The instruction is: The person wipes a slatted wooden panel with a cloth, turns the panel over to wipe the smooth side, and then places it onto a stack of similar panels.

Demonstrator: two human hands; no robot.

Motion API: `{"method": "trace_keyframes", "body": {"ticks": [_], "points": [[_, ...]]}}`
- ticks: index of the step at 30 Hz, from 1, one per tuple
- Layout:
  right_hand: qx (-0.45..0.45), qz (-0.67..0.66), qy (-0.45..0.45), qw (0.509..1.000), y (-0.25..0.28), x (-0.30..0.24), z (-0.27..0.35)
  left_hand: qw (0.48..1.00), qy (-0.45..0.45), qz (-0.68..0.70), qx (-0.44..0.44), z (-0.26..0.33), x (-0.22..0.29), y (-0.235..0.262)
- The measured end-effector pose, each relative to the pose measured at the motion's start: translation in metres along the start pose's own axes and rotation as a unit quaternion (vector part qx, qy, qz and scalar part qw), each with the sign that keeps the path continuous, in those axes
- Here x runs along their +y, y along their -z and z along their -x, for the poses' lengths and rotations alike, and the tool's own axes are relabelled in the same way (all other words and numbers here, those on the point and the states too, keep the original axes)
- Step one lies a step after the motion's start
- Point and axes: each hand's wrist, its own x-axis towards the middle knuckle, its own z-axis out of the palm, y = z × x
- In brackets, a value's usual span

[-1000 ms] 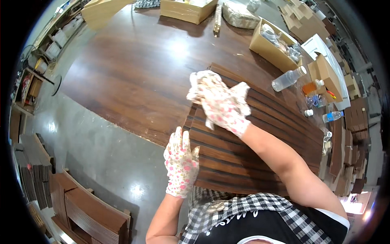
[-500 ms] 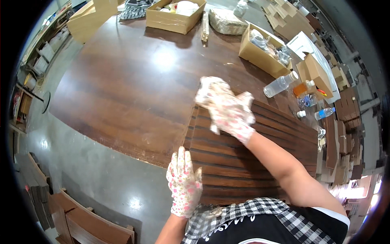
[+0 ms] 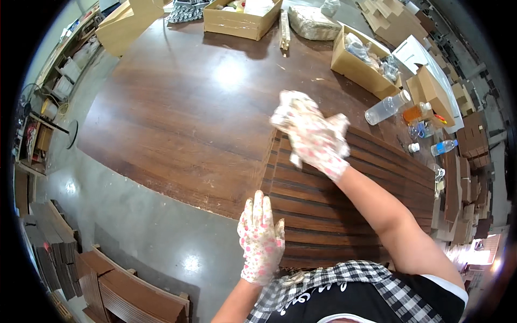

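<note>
Slats (image 3: 315, 209), dark brown and side by side with darker lines between them, lie on the near right part of the glossy brown tabletop (image 3: 177, 124), just in front of the person. Over their far left end, the right grip (image 3: 319, 149), in a white glove with pink spots, is clamped on a bunched pale cloth (image 3: 339, 129); blur hides how each finger bends. One second ago a bit of the slats' far left corner showed beyond the cloth; now cloth and glove hide it. Since half a second ago the cloth has slid slightly farther from the body.

The left grip (image 3: 261, 243), in a matching glove, is flat, its fingers straight and its thumb standing apart from them. It sits by the near left end of the slats; I cannot tell whether it presses on them. Against the slats it keeps about the same place as in both earlier views, though the whole scene sits farther right than half a second ago.

Two cartons (image 3: 242, 24) and a wrapped bundle (image 3: 312, 22) keep their places at the tabletop's far side, as do a clear bottle (image 3: 385, 110) and an orange bottle (image 3: 413, 113) toward its right.
</note>
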Motion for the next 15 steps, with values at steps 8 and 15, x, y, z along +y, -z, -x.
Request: {"method": "trace_keyframes", "body": {"ticks": [8,15], "points": [[0.100,0.217,-0.004,0.971,0.039,0.057,0.078,0.998,0.018,-0.053,0.023,0.005,-0.006,0.002],[0.129,0.197,-0.139,0.962,0.058,0.096,0.117,0.996,-0.009,0.036,0.081,-0.001,0.001,0.000]]}}
